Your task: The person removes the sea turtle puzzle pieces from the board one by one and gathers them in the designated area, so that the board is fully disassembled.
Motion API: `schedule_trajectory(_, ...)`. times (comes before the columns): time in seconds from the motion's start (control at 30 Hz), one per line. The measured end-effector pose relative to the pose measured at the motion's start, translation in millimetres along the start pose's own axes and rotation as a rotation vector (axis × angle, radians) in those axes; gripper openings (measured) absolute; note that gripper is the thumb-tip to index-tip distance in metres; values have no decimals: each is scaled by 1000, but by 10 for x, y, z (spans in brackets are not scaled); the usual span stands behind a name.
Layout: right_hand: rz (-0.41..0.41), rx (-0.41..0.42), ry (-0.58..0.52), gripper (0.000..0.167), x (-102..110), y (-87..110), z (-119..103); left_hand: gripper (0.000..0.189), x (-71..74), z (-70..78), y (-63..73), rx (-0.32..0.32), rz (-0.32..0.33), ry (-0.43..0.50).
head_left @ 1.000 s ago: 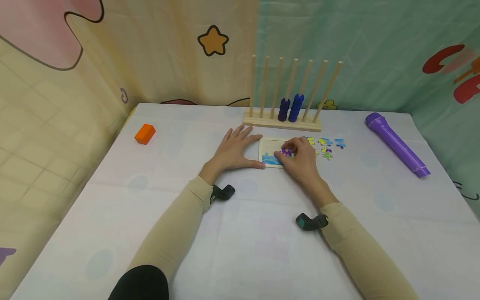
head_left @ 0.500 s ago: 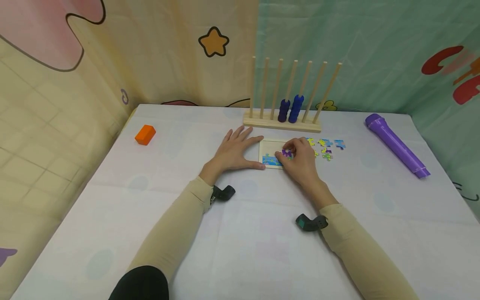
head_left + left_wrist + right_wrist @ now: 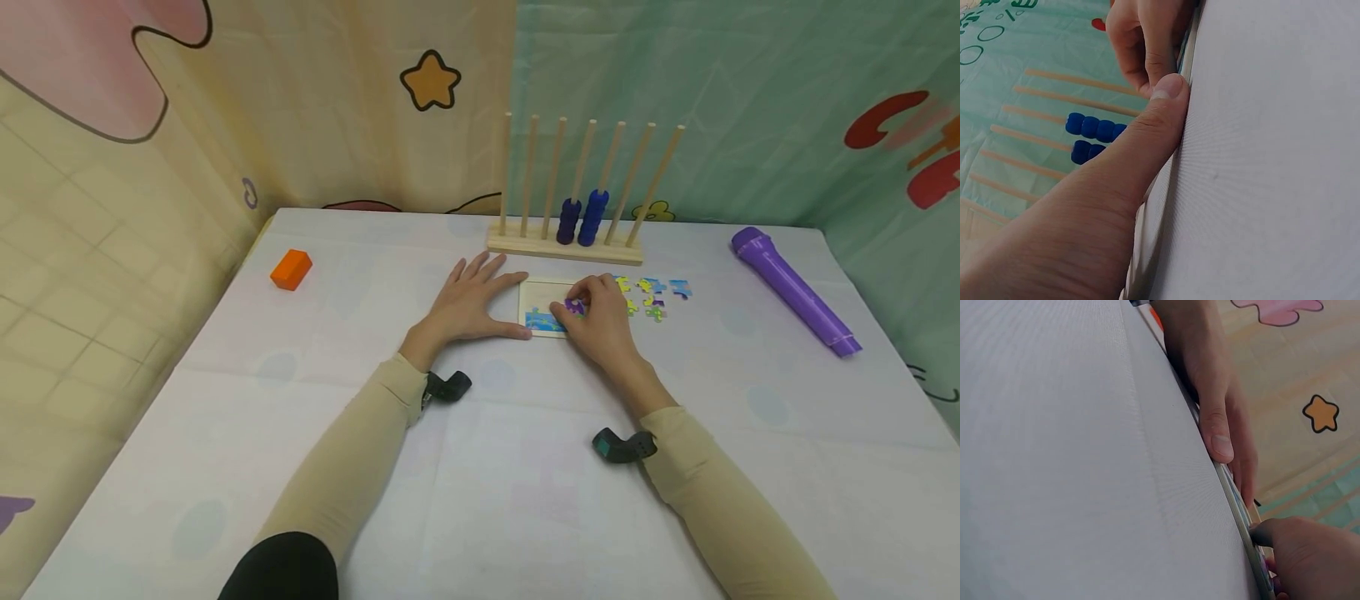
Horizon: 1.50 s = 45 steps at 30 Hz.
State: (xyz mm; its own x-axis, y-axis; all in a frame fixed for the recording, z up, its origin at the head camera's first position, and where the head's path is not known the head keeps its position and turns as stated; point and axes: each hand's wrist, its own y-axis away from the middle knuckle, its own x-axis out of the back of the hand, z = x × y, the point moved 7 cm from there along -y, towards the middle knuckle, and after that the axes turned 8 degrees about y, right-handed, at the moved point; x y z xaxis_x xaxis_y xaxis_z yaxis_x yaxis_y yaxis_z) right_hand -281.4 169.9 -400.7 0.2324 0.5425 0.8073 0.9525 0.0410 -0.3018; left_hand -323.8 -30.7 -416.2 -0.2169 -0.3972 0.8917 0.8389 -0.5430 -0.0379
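Note:
A shallow wooden puzzle frame (image 3: 543, 282) lies on the table, with blue jigsaw pieces (image 3: 542, 321) along its near left side. My left hand (image 3: 467, 307) rests at the frame's left edge, fingers spread and the thumb (image 3: 1170, 87) stretched along its near corner. Over the right part of the frame, my right hand (image 3: 606, 323) pinches a purple patterned jigsaw piece (image 3: 575, 307) between thumb and fingers. That hand covers the frame's right edge. In the right wrist view, its thumb (image 3: 1266, 532) comes down close over the rim.
Several loose jigsaw pieces (image 3: 656, 313) lie right of the frame. Behind it stands a wooden peg rack (image 3: 564, 246) with dark blue beads (image 3: 592, 218) on two pegs. A purple tube with a wider head (image 3: 795, 292) lies far right, an orange block (image 3: 291, 270) far left.

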Motion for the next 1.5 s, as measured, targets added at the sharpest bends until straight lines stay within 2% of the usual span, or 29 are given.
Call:
schedule_trajectory(0.43,62,6,-18,32,16,17,-5,101,30,2,22,8,-5,3)
schedule_trajectory(0.77,124,58,-96,27,100,51,5,101,41,14,31,1,-1,0)
schedule_trajectory(1.23,107,-27,-228,23,169,81,100,101,11,25,21,-5,2,2)
schedule_trajectory(1.5,123,-12,-218,17,170,69,89,101,11,21,19,-5,2,6)
